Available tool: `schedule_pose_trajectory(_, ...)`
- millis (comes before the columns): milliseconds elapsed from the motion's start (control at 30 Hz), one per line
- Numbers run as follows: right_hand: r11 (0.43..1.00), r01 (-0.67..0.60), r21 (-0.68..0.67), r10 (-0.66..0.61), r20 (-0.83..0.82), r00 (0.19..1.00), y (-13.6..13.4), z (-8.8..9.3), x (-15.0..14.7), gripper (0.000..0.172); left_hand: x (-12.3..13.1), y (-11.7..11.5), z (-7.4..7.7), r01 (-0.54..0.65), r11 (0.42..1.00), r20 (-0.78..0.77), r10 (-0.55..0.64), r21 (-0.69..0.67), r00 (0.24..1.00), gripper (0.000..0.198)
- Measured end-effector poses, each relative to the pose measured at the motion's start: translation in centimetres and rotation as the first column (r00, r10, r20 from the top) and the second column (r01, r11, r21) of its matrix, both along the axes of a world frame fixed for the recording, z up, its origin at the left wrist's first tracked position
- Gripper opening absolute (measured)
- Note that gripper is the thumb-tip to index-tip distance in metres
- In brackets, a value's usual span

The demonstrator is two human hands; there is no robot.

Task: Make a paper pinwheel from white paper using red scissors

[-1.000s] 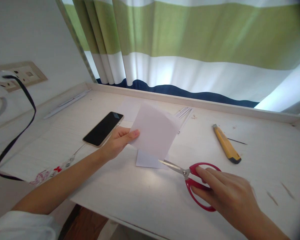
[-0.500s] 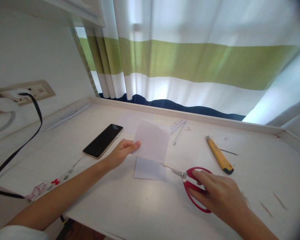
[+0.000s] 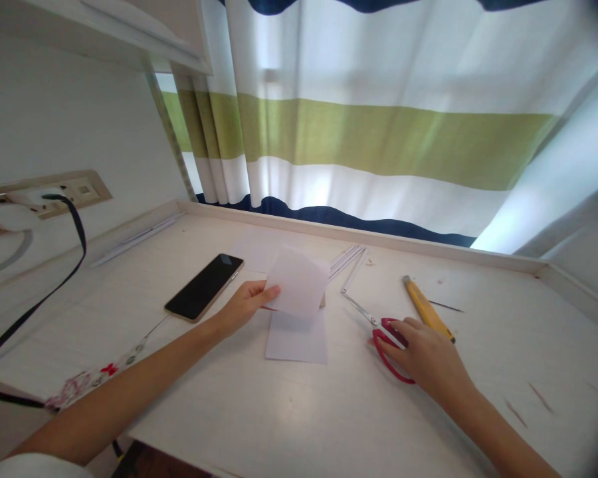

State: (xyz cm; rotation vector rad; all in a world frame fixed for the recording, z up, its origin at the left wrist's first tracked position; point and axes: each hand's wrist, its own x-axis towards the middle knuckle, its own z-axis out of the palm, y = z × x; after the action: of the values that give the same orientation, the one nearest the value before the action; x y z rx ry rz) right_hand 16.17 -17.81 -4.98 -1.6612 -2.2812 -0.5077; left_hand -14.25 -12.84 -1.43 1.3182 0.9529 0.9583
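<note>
My left hand [image 3: 252,299] pinches the left edge of a white piece of paper [image 3: 299,282], thumb on top, and holds it above the desk. Below it lies another white paper piece [image 3: 296,338], partly covered by the held one. My right hand [image 3: 423,348] is closed around the red handles of a pair of scissors [image 3: 396,348]. The blades point up and left, close together, with their tips by the end of a thin white strip [image 3: 355,272]. The scissors stand apart from the held paper.
A black-screened phone [image 3: 205,285] with a beaded strap [image 3: 107,372] lies left of the papers. Several narrow strips [image 3: 343,260] lie behind them. A yellow utility knife [image 3: 427,309] rests beyond my right hand, beside a thin dark blade-like piece [image 3: 446,305]. A black cable [image 3: 82,239] hangs from the wall socket.
The scissors have moved away from the paper to the right, and their blades have come closer together. My left hand still holds the paper in nearly the same place.
</note>
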Motion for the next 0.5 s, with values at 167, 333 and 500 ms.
schedule_pose_trajectory(167,0.998,0.055,-0.002,-0.055,0.033,0.998,0.1,-0.8,0.0,0.039,0.3,0.0,-0.1,0.015,1.000,-0.015,-0.015,-0.002,1.000,0.024)
schedule_pose_trajectory(333,0.996,0.089,0.017,-0.090,0.061,0.994,0.2,-0.9,0.0,0.038,0.6,-0.1,-0.5,0.067,0.997,0.044,-0.069,0.047,0.997,0.044)
schedule_pose_trajectory(500,0.996,0.089,-0.002,-0.089,0.039,0.995,0.4,-0.2,0.0,0.035,0.8,-0.3,-1.1,0.099,0.994,0.078,-0.102,0.043,0.992,0.083)
